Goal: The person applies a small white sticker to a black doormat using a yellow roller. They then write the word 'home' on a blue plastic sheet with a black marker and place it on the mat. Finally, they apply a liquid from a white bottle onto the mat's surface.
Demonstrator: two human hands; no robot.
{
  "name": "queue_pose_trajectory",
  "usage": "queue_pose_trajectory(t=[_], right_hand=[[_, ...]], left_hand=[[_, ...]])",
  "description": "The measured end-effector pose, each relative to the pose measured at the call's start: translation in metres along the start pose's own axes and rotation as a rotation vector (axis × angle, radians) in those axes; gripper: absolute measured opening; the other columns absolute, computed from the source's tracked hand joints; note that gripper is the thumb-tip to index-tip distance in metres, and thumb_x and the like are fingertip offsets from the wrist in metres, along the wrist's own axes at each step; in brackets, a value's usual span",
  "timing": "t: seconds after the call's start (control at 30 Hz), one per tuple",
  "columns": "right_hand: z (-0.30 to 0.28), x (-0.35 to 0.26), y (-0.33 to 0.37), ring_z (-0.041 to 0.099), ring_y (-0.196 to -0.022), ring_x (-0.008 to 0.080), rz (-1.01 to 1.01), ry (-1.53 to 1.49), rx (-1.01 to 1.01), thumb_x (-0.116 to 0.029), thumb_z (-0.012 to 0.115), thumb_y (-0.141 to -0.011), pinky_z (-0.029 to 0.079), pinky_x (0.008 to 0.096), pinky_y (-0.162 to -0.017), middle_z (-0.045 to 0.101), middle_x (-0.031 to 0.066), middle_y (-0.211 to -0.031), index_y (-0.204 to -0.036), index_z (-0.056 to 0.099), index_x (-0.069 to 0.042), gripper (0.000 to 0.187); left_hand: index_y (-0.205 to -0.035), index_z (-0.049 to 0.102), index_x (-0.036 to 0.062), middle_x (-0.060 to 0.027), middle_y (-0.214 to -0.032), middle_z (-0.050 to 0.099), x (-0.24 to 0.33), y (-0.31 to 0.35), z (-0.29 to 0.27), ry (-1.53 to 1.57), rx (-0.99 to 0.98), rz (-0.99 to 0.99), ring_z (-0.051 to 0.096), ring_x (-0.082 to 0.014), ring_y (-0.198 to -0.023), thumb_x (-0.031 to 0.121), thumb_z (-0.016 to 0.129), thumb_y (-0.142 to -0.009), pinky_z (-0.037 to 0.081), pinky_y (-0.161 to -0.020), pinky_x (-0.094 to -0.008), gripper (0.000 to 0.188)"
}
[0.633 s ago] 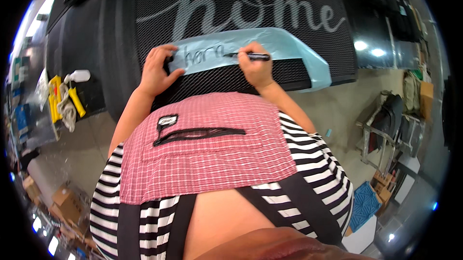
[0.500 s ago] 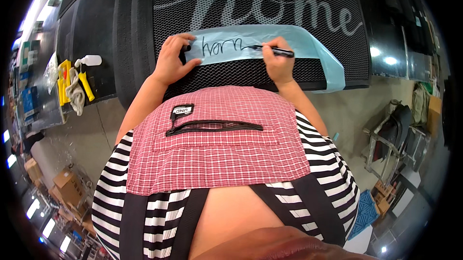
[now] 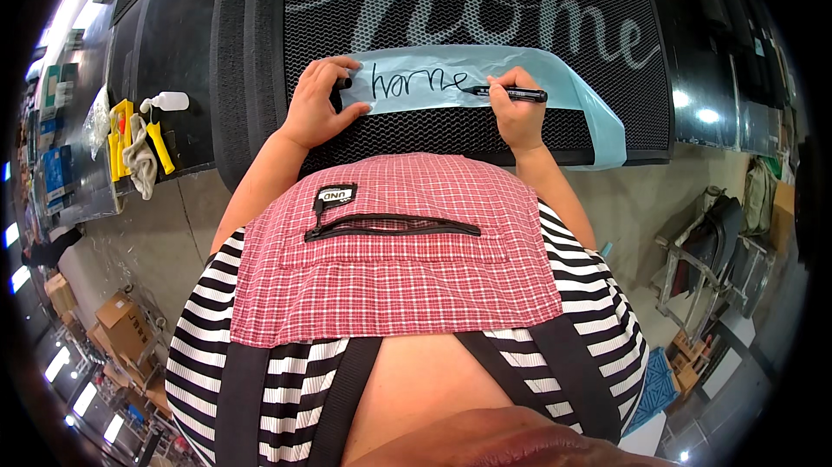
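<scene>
A pale blue film strip (image 3: 412, 99) lies across a black mat with a honeycomb texture (image 3: 316, 29), its right end folding down towards me. Dark handwriting runs along the strip. Pinched in my right hand (image 3: 520, 116) is a black marker (image 3: 524, 94), its tip touching the strip at the end of the last letter. My left hand (image 3: 316, 107) rests at the strip's left end, thumb and forefinger spread on the film. A short black cap (image 3: 344, 83) pokes out from its curled fingers. Large pale cursive lettering (image 3: 416, 21) marks the mat beyond the strip.
On the black table's left part lie a white bottle (image 3: 169, 101), yellow-handled tools (image 3: 159, 146) and a grey rag (image 3: 139, 159). A metal rack (image 3: 685, 263) stands on the floor at right. Cardboard boxes (image 3: 126, 324) are at lower left.
My right hand has moved slightly right with the marker, and the dark line now has one more letter. My left hand stays at the strip's left end.
</scene>
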State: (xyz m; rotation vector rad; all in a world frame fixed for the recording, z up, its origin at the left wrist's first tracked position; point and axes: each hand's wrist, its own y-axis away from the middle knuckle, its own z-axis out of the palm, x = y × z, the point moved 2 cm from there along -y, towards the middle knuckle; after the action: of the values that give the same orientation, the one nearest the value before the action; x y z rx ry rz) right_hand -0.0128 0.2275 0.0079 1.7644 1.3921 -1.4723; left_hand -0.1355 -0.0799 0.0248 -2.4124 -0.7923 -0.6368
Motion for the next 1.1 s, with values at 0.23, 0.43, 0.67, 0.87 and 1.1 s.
queue_pose_trajectory(t=[0.23, 0.43, 0.67, 0.87, 1.1], right_hand=[[-0.011, 0.010, 0.001, 0.052, -0.054, 0.0101, 0.045, -0.100, 0.175, -0.005, 0.062, -0.085, 0.041, 0.0271, -0.051, 0.060, 0.0032, -0.065, -0.075, 0.058, -0.003, 0.011], [-0.020, 0.022, -0.001, 0.051, -0.057, 0.0096, 0.347, -0.673, 0.442, -0.003, 0.059, -0.087, 0.042, 0.0227, -0.054, 0.057, 0.0042, -0.068, -0.082, 0.058, -0.003, 0.006], [-0.033, 0.028, -0.007, 0.052, -0.059, 0.0111, 0.351, -0.736, 0.512, -0.005, 0.059, -0.087, 0.056, 0.0319, -0.072, 0.055, 0.0045, -0.068, -0.082, 0.057, -0.003, 0.006], [-0.063, 0.050, -0.020, 0.053, -0.059, 0.0129, 0.288, -0.740, 0.555, -0.006, 0.058, -0.087, 0.058, 0.0384, -0.081, 0.053, 0.0043, -0.065, -0.084, 0.055, -0.004, 0.005], [-0.076, 0.063, -0.065, 0.058, -0.064, 0.0162, 0.313, -0.923, 0.167, -0.010, 0.059, -0.088, 0.054, 0.0499, -0.093, 0.057, 0.0056, -0.065, -0.082, 0.059, -0.004, 0.009]], left_hand=[[-0.098, 0.051, 0.0049, -0.0112, -0.123, 0.062, -0.001, 0.002, -0.001, 0.027, -0.022, -0.020, 0.055, -0.0319, -0.111, 0.019, 0.084, -0.071, 0.043, -0.096, -0.0413, 0.045], [-0.098, 0.051, 0.0052, -0.0108, -0.124, 0.062, 0.000, 0.001, -0.002, 0.020, -0.023, -0.017, 0.054, -0.0315, -0.110, 0.020, 0.084, -0.072, 0.043, -0.096, -0.0413, 0.045], [-0.100, 0.052, 0.0043, -0.0079, -0.122, 0.063, -0.002, 0.002, -0.002, 0.039, -0.029, -0.040, 0.056, -0.0295, -0.106, 0.024, 0.084, -0.072, 0.043, -0.096, -0.0406, 0.047], [-0.101, 0.051, 0.0055, -0.0069, -0.126, 0.061, -0.001, 0.002, -0.002, 0.014, -0.062, -0.063, 0.053, -0.0303, -0.110, 0.021, 0.084, -0.072, 0.041, -0.097, -0.0407, 0.047], [-0.106, 0.055, 0.0058, -0.0047, -0.131, 0.058, -0.005, 0.010, -0.006, -0.148, -0.021, -0.149, 0.047, -0.0298, -0.125, 0.023, 0.085, -0.072, 0.032, -0.108, -0.0452, 0.048]])
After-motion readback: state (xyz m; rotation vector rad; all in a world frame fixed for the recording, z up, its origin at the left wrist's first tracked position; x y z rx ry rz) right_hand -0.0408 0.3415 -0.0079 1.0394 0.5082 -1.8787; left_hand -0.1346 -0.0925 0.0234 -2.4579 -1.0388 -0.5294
